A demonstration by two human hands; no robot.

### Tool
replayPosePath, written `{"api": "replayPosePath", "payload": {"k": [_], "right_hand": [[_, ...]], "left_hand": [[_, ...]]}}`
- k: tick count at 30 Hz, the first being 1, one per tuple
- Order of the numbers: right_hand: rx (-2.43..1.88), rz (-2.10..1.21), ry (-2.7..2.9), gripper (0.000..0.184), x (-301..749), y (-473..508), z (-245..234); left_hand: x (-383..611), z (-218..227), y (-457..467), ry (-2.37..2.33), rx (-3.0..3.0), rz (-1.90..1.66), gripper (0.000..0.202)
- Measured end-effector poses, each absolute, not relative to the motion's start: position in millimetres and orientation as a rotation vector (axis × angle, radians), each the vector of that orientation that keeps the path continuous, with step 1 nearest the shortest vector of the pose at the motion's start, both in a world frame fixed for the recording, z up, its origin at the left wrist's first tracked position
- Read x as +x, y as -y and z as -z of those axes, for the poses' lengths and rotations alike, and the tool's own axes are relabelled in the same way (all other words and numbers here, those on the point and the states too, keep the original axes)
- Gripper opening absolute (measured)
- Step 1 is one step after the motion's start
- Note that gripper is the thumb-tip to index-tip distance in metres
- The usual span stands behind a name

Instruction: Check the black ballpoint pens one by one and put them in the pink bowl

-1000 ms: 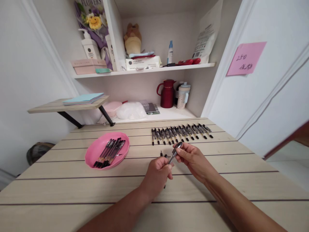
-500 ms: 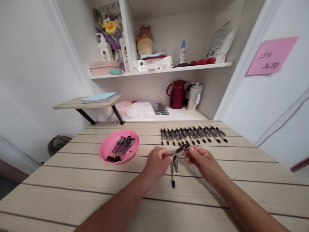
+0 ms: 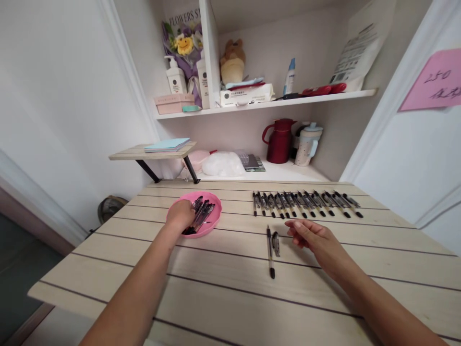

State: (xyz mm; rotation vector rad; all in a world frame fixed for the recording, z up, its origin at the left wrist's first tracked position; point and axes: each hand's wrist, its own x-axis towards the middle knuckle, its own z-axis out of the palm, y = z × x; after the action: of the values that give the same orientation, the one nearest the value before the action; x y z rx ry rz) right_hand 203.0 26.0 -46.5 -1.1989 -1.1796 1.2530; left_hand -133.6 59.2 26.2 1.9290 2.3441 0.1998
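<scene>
My left hand (image 3: 181,214) reaches into the pink bowl (image 3: 217,222), its fingers curled down against the pens (image 3: 201,216) lying there. Those fingertips are mostly hidden, and I cannot make out what they hold. My right hand (image 3: 311,235) hovers above the table with loosely bent fingers, open and holding nothing visible. Just left of it, one pen (image 3: 270,252) lies lengthwise on the wood, with a short dark pen cap (image 3: 276,244) beside it. Beyond my right hand, a row of black pens (image 3: 304,204) is laid out side by side.
A small raised wooden shelf (image 3: 124,153) with light blue paper (image 3: 167,144) stands at the back left. Behind the slatted table (image 3: 216,278) are a white plastic bag (image 3: 223,164), a red jug (image 3: 280,142) and a pale tumbler (image 3: 308,146).
My left hand has moved left, from the dark pen both hands were handling, into the pink bowl. My right hand no longer touches that pen. The camera view has shifted left.
</scene>
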Motion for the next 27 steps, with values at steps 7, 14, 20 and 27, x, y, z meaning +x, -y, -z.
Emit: {"api": "replayPosePath", "payload": {"k": [7, 14, 20, 27], "right_hand": [[-1.205, -1.236, 1.185, 0.039, 203, -26, 47], [-1.206, -1.222, 1.194, 0.037, 200, -26, 43], [-1.396, -0.951, 1.471, 0.021, 197, -31, 58], [-1.419, -0.731, 1.808, 0.005, 188, -18, 48]], "left_hand": [[-136, -10, -65, -2.433, 1.901, -0.141, 0.015], [-114, -20, -60, -2.403, 2.015, -0.239, 0.025], [-43, -15, -26, -1.631, 2.242, -0.501, 0.018], [16, 19, -5, -1.538, 2.19, -0.373, 0.028]]}}
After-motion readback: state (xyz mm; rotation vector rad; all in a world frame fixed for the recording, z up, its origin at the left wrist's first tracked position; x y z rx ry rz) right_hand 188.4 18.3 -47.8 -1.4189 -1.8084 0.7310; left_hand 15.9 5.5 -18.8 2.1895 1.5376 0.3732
